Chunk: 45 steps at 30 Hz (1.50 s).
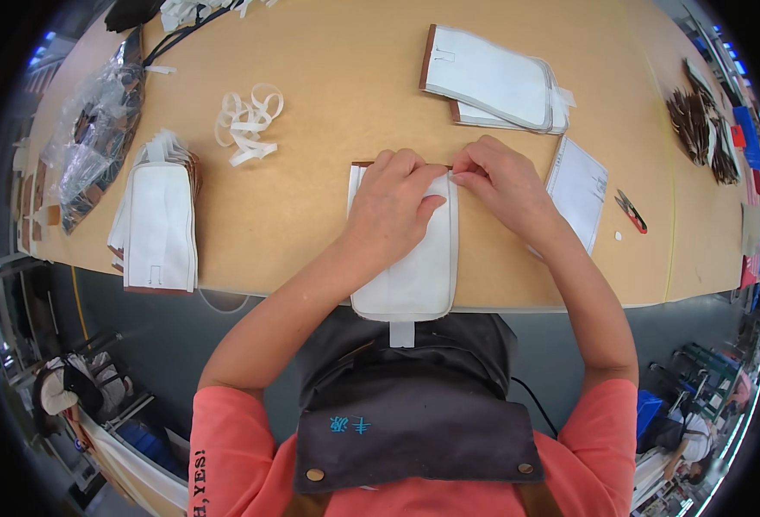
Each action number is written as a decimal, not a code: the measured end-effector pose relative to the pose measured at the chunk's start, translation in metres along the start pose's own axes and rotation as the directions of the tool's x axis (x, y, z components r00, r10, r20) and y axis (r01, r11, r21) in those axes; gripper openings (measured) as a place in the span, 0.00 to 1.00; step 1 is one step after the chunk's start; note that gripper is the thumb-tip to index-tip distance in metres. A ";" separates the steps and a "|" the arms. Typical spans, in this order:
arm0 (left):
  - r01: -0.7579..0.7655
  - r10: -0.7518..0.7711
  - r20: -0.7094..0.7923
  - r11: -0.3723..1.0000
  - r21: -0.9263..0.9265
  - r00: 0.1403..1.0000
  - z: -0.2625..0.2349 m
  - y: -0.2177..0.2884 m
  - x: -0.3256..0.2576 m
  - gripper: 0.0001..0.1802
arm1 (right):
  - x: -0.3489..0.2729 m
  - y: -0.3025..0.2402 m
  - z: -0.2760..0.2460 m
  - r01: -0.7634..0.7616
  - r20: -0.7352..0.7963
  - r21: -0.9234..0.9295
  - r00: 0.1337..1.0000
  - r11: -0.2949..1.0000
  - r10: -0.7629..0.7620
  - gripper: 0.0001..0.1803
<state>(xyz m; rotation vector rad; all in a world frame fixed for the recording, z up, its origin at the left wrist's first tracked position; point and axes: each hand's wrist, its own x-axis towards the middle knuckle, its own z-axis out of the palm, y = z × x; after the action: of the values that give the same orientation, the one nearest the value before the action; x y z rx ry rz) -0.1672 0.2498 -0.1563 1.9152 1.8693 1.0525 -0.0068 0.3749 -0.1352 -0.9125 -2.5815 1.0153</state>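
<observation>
In front of me lies a flat white panel [410, 284], apparently cloth, with a brown strip at its far edge. Its rounded near end sticks out past the table edge, and a short white tab hangs from it. My left hand [390, 202] rests on the panel, its curled fingers gripping the far edge and its thumb lying on the white face. At the far right corner, my right hand [496, 181] pinches the edge between thumb and fingers. The fingers hide most of the brown strip.
A stack of similar white panels [157, 228] stands at left; more panels [492, 77] lie at far right. Beside my right forearm are a printed white sheet [576, 189] and thread snips [631, 214]. White tape [250, 125] lies loose near a clear plastic bag [100, 129].
</observation>
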 end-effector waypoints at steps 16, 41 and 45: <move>0.056 -0.056 0.034 0.998 -0.010 0.998 -0.004 0.001 0.004 0.20 | 0.014 0.001 -0.005 -0.052 0.108 0.007 0.993 0.999 0.051 0.06; 0.067 -0.061 0.094 0.996 -0.058 0.994 -0.011 0.003 -0.001 0.21 | -0.071 -0.031 -0.013 0.320 -0.160 -0.025 0.934 0.947 -0.319 0.11; 0.178 -0.121 0.195 0.934 -0.310 0.973 -0.020 0.015 -0.002 0.16 | -0.063 -0.023 0.000 0.247 -0.258 0.053 0.939 0.968 -0.225 0.10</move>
<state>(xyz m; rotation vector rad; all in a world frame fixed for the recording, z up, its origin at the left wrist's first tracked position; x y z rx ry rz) -0.1686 0.2401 -0.1331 1.5929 1.6020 1.0358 0.0315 0.3229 -0.1178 -0.6431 -2.3480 0.8733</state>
